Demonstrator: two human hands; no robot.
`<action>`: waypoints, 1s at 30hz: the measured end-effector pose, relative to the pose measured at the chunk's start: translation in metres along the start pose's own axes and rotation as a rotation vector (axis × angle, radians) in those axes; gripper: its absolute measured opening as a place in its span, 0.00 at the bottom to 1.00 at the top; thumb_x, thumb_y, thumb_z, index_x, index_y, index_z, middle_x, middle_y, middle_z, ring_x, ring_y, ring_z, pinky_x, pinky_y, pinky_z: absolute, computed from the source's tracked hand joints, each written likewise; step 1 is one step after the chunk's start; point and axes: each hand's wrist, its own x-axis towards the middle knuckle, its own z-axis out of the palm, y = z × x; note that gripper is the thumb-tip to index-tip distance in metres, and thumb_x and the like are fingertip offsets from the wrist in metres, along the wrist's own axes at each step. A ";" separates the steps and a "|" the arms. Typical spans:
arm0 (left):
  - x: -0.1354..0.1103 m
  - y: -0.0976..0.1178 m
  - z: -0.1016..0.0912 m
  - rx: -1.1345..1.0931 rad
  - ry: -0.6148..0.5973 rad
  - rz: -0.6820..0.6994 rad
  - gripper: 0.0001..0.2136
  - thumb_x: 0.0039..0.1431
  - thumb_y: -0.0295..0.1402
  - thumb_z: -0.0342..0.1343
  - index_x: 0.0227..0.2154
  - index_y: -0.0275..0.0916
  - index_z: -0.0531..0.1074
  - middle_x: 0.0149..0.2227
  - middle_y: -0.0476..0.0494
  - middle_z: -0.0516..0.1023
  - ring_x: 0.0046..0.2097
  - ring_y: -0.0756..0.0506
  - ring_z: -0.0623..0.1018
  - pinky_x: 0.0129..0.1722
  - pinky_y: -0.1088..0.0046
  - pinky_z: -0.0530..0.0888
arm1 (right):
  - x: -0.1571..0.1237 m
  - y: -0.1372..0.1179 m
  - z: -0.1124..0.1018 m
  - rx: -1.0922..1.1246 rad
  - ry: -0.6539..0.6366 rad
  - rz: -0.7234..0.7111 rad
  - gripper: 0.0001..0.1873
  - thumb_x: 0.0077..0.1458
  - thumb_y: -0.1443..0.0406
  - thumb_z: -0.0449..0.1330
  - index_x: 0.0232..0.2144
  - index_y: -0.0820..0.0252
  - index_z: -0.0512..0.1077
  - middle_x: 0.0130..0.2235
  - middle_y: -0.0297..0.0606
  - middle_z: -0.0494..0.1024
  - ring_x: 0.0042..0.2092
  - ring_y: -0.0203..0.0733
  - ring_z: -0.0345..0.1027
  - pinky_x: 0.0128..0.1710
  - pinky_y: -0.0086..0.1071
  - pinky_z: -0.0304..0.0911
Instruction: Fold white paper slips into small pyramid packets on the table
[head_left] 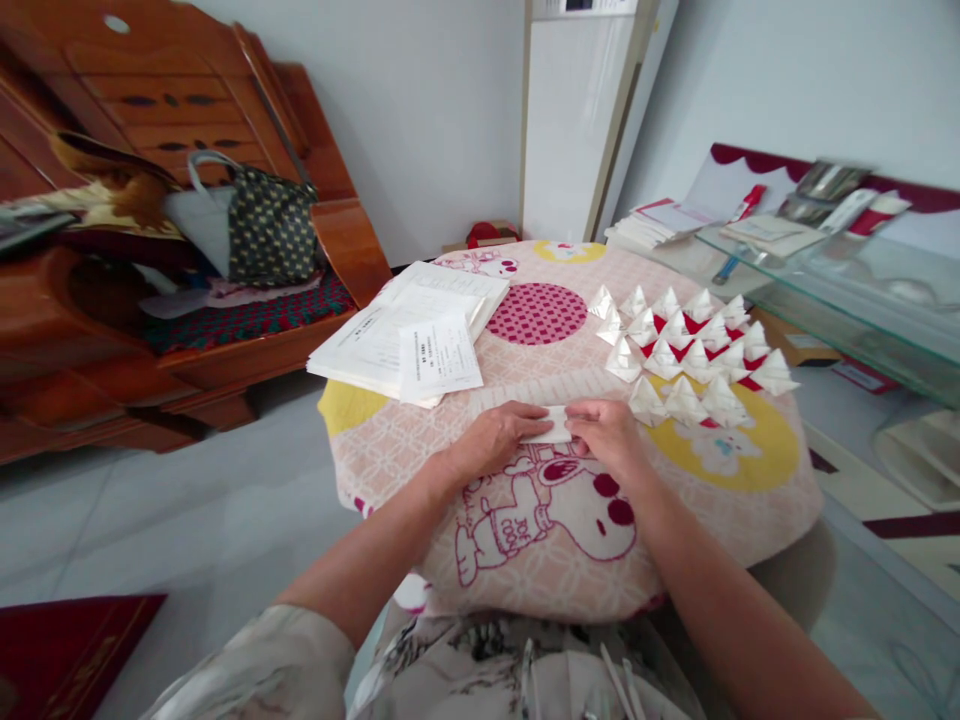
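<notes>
A small strip of folded white paper (556, 425) lies near the middle of the cloth-covered round table (540, 380). My left hand (504, 436) grips its left end, and my right hand (602, 428) grips the right end, fingers closed on it. Several folded paper pieces with pointed peaks (679, 362) stand in rows to the right of my hands. Left of them, a stack of printed paper sheets (375, 335) has a smaller printed slip (439, 360) lying on top. The undersides of the folded paper and my fingertips are partly hidden.
A glass shelf (840, 300) with metal bowls (832, 180) and papers on it stands close on the right. At left is a wooden bench (187, 90) with a patterned bag (271, 225). A tall white cabinet-like unit (574, 120) stands behind the table.
</notes>
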 end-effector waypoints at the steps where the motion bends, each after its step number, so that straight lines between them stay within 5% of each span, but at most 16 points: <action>1: 0.001 0.000 0.000 0.009 0.003 0.003 0.22 0.61 0.19 0.49 0.54 0.42 0.75 0.58 0.39 0.75 0.59 0.42 0.75 0.57 0.60 0.74 | -0.002 -0.002 -0.002 0.015 -0.002 0.010 0.18 0.51 0.70 0.61 0.45 0.67 0.79 0.17 0.32 0.73 0.19 0.35 0.68 0.20 0.24 0.61; 8: 0.006 0.001 0.002 0.075 0.003 0.007 0.21 0.60 0.18 0.50 0.53 0.41 0.76 0.57 0.40 0.76 0.58 0.41 0.75 0.58 0.62 0.72 | 0.000 0.007 -0.004 0.036 -0.086 0.001 0.25 0.52 0.69 0.63 0.54 0.68 0.73 0.15 0.30 0.72 0.16 0.32 0.62 0.16 0.22 0.50; 14: 0.008 0.001 0.003 0.124 -0.002 0.017 0.22 0.60 0.18 0.50 0.53 0.40 0.76 0.57 0.39 0.76 0.58 0.41 0.75 0.58 0.64 0.72 | 0.003 0.006 -0.002 -0.039 -0.066 -0.044 0.26 0.56 0.69 0.58 0.57 0.68 0.71 0.17 0.30 0.73 0.18 0.34 0.65 0.17 0.23 0.54; 19: 0.010 -0.003 0.003 0.126 0.017 0.063 0.20 0.61 0.19 0.49 0.52 0.39 0.77 0.56 0.38 0.77 0.57 0.42 0.76 0.58 0.65 0.72 | 0.004 -0.004 0.001 -0.252 0.137 -0.087 0.13 0.51 0.68 0.61 0.39 0.66 0.79 0.23 0.37 0.78 0.22 0.35 0.69 0.22 0.24 0.59; 23: 0.011 -0.008 0.001 0.107 -0.002 0.113 0.24 0.57 0.17 0.49 0.52 0.41 0.77 0.56 0.39 0.77 0.56 0.42 0.77 0.56 0.65 0.72 | 0.010 -0.008 0.009 -0.353 0.012 -0.109 0.05 0.48 0.67 0.63 0.27 0.64 0.78 0.18 0.35 0.73 0.20 0.35 0.66 0.21 0.25 0.57; 30: 0.009 -0.012 0.002 0.062 0.028 0.148 0.24 0.56 0.17 0.48 0.51 0.41 0.78 0.55 0.37 0.77 0.55 0.41 0.77 0.56 0.63 0.73 | 0.019 -0.014 0.011 -0.488 -0.091 -0.078 0.03 0.45 0.66 0.64 0.23 0.61 0.76 0.14 0.30 0.64 0.20 0.37 0.63 0.19 0.27 0.52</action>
